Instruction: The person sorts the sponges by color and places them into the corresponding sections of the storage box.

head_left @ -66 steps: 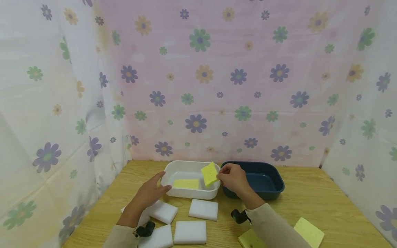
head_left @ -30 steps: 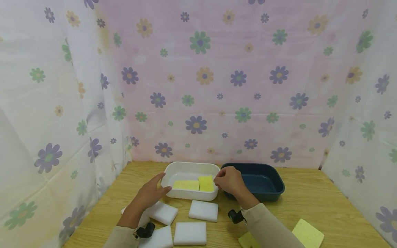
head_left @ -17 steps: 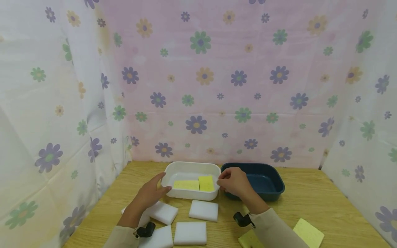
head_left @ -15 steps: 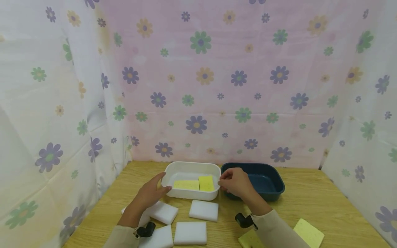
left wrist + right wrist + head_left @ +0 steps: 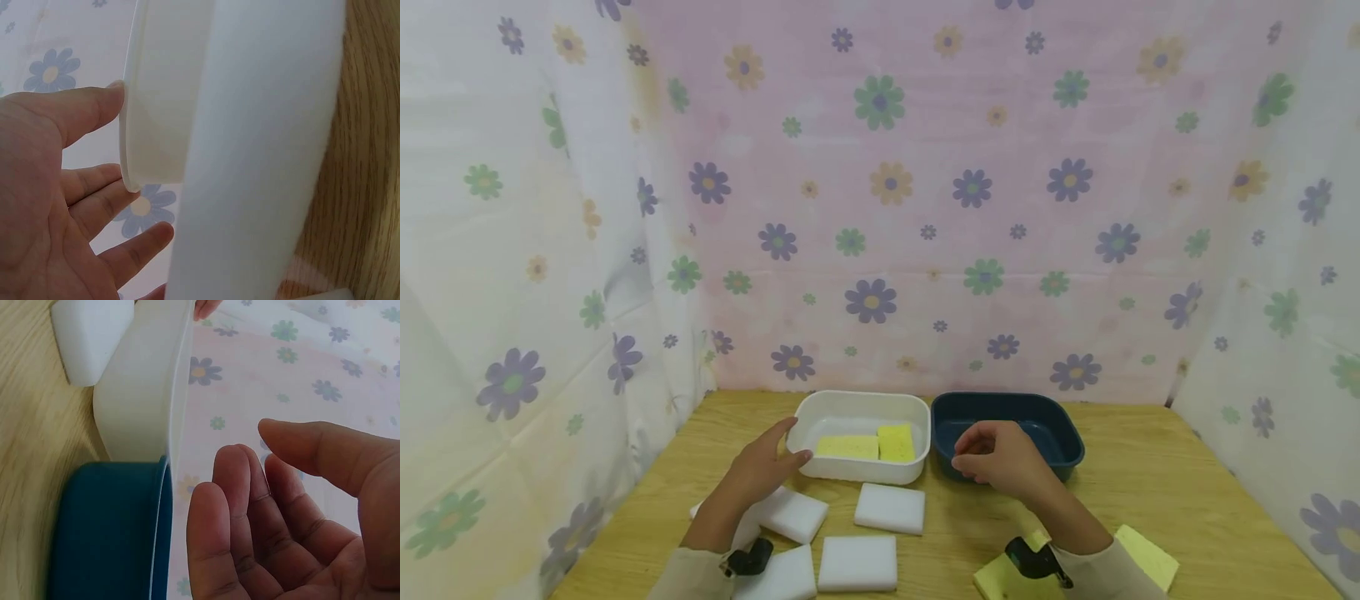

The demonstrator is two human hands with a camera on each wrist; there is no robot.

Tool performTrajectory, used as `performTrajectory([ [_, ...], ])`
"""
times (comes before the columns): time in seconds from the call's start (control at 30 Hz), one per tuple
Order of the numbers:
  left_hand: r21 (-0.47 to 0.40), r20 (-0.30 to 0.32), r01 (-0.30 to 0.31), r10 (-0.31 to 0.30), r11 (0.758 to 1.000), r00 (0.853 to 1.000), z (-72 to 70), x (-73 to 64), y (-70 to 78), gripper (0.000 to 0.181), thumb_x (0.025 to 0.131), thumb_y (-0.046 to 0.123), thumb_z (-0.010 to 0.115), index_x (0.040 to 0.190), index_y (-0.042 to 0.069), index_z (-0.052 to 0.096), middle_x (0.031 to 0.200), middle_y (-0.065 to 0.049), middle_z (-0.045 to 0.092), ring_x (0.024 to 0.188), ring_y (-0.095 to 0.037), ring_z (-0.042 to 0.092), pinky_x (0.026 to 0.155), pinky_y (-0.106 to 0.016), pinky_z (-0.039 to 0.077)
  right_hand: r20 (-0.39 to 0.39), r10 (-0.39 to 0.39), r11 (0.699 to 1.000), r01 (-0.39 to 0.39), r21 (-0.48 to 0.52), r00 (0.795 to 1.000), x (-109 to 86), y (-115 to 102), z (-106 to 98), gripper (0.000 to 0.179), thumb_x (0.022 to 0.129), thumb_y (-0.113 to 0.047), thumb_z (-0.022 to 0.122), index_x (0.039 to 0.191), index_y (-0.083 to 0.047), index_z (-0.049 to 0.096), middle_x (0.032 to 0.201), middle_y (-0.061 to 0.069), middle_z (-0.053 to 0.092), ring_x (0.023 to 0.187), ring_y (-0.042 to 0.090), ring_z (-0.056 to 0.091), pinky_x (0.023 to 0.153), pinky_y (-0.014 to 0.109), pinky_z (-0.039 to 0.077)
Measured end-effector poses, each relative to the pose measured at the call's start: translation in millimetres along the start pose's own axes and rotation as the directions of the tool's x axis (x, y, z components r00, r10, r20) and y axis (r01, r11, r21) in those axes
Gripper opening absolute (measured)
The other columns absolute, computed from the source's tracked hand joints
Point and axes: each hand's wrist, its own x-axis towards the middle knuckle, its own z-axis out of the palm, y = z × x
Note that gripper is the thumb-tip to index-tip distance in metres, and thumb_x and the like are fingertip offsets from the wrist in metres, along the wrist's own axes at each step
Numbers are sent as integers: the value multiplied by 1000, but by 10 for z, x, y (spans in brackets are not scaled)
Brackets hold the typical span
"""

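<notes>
My left hand point(image 5: 762, 465) rests against the left end of the white tub point(image 5: 861, 471). In the left wrist view its thumb point(image 5: 94, 112) touches the tub's rim, and the other fingers spread loosely. Inside the tub lie two yellow sponges, a wider one point(image 5: 847, 447) and, beside it on the right, a narrower-looking one point(image 5: 896, 442). Over the front of the dark blue tub point(image 5: 1051, 437) hovers my right hand point(image 5: 1000, 457). The right wrist view shows its fingers point(image 5: 209, 525) loosely bent, thumb apart, nothing between them.
Several white sponges point(image 5: 858, 562) lie on the wooden table point(image 5: 1210, 517) in front of the white tub. Two more yellow sponges point(image 5: 1148, 557) lie at the front right, partly covered by my right forearm. A flowered cloth point(image 5: 895, 250) surrounds the table.
The right hand lowered a yellow sponge into the white tub beside the other and let it go. It then moved right and toward me, over the blue tub. The left hand stayed put.
</notes>
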Motion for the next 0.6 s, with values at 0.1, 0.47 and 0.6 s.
performTrajectory([
  [0.1, -3, 3, 1, -1, 1000, 1000, -4, -9, -22, 77, 101, 44, 66, 161, 10, 34, 163, -24, 37, 147, -51, 37, 113, -70, 36, 28, -13, 1000, 12, 18, 1000, -73, 82, -90, 21, 90, -20, 82, 104, -7, 73, 94, 5, 73, 86, 26, 73, 75, 39, 62],
  [0.47, -5, 12, 3, -3, 1000, 1000, 27, -17, -12, 77, 101, 43, 66, 162, 11, 32, 164, -23, 36, 149, -50, 35, 114, -70, 34, 186, -19, 994, -1, 111, 982, -425, 581, -701, 39, 96, -27, 76, 121, 1, 66, 109, 12, 73, 100, 35, 71, 82, 44, 62],
  [0.6, 12, 12, -8, 8, 1000, 1000, -19, 33, -11, 78, 101, 46, 65, 163, 10, 31, 165, -23, 34, 149, -50, 35, 114, -70, 34, 210, 3, 996, -21, 84, 978, -499, 722, -944, 40, 98, -26, 73, 125, 3, 63, 117, 17, 70, 105, 30, 71, 84, 42, 61],
])
